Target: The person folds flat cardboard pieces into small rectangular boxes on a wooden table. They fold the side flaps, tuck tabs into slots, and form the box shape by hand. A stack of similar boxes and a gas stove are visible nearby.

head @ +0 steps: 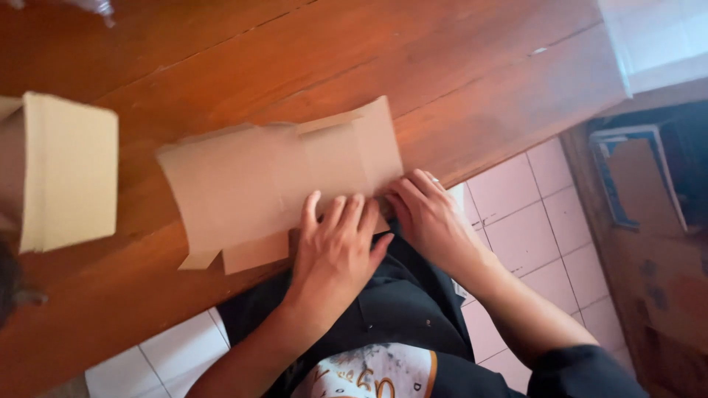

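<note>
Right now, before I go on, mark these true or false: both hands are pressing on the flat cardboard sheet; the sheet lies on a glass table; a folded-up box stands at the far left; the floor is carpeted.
1. Both hands press on the flat cardboard sheet. True: the left hand and the right hand lie on its near edge.
2. The sheet lies on a glass table. False: the table is brown wood.
3. A folded-up box stands at the far left. True.
4. The floor is carpeted. False: the floor is pale tile.
</note>
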